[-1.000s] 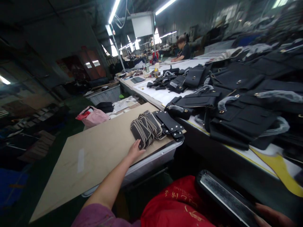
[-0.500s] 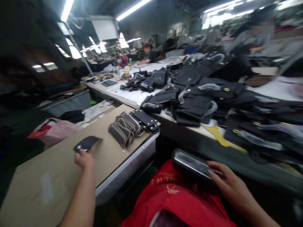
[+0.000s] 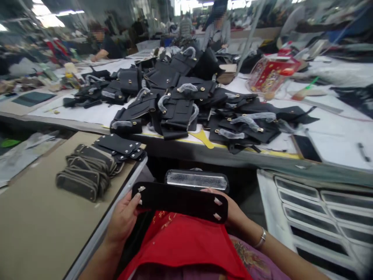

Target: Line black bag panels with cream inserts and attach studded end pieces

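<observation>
My left hand [image 3: 124,217] grips the left end of a long black panel [image 3: 179,202] with rounded corners, thumb on its near face. Small shiny tabs show near both ends of this panel. My right hand [image 3: 233,208] is behind the panel's right end, its fingers partly hidden. Its visible fingertips are at the lower edge of a black-rimmed piece [image 3: 196,180] with a glossy grey face, just beyond the panel. To the left, a stack of black panels with silver studs [image 3: 116,144] lies beside a bundle of brown-edged panels [image 3: 87,171].
The left pieces rest on a tan board [image 3: 37,217]. Ahead, a long table [image 3: 96,116] bears many black bags [image 3: 177,112], a yellow strip [image 3: 202,138] and a phone [image 3: 306,147]. Coated strips [image 3: 303,214] lie in rows at right. Two people work across the table.
My left hand has brought the black panel from over the tan board to in front of my body. My view has turned right. The grey-faced piece is now beyond the panel.
</observation>
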The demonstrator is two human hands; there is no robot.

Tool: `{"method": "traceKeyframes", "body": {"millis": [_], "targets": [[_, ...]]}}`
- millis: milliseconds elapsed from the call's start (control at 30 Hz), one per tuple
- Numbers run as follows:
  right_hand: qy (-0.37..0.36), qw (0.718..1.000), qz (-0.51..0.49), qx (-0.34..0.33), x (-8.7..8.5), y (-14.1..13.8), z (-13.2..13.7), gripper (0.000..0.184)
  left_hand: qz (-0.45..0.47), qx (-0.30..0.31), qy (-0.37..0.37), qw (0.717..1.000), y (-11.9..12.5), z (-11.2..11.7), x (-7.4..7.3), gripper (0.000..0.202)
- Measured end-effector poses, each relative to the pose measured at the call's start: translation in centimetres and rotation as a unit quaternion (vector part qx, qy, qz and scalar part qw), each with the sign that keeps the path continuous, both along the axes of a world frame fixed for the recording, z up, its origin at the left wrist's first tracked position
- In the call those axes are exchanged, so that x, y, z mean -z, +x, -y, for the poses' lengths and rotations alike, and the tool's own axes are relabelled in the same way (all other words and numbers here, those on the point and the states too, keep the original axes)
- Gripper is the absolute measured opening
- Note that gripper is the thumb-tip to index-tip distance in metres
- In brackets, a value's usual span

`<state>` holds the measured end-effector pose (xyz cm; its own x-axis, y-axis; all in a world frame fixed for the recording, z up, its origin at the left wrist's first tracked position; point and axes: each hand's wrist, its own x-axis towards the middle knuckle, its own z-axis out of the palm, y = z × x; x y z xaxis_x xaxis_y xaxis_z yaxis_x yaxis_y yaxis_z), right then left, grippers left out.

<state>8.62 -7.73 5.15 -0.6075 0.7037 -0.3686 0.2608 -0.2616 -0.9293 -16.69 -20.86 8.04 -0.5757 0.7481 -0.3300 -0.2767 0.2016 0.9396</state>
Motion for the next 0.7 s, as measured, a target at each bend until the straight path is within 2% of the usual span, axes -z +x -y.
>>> {"method": "traceKeyframes", "body": {"millis": [67,167,233,267,333,400,467,533,600,700], "targets": [[-0.029,0.998,-0.004,0.058,0.6,1.7,-0.4,0.043,0.040,0.045,-0.025,0.998,1.2,-1.8,1.5,0.041],[-0.128,0.980,-0.038,0.150,1.2,3.8,-1.5,0.047,0.061,0.054,-0.061,0.995,2.0,-3.9,3.2,0.040],[-0.154,0.970,-0.047,0.180,1.3,4.7,-2.4,0.042,0.060,0.060,-0.079,0.993,2.2,-5.3,3.8,0.040],[-0.139,0.973,-0.039,0.179,1.4,5.0,-2.9,0.039,0.052,0.068,-0.087,0.993,2.3,-5.9,4.0,0.041],[-0.061,0.987,0.006,0.152,1.5,5.5,-4.1,0.033,0.004,0.092,-0.111,0.990,2.2,-7.2,4.3,0.042],[0.024,0.990,0.075,0.118,1.6,5.8,-5.3,0.033,-0.092,0.124,-0.150,0.976,1.7,-8.3,4.4,0.040],[0.102,0.980,0.146,0.092,1.8,5.9,-6.4,0.037,-0.195,0.161,-0.191,0.948,1.1,-9.2,4.5,0.034],[0.163,0.963,0.204,0.068,2.0,6.0,-7.3,0.039,-0.256,0.186,-0.215,0.924,0.5,-10.0,4.7,0.031],[0.191,0.950,0.240,0.051,2.3,6.0,-7.9,0.037,-0.269,0.197,-0.227,0.915,0.0,-10.5,5.0,0.031],[0.184,0.948,0.256,0.041,2.6,5.9,-8.4,0.034,-0.260,0.197,-0.248,0.912,-0.5,-10.9,5.8,0.032]]}}
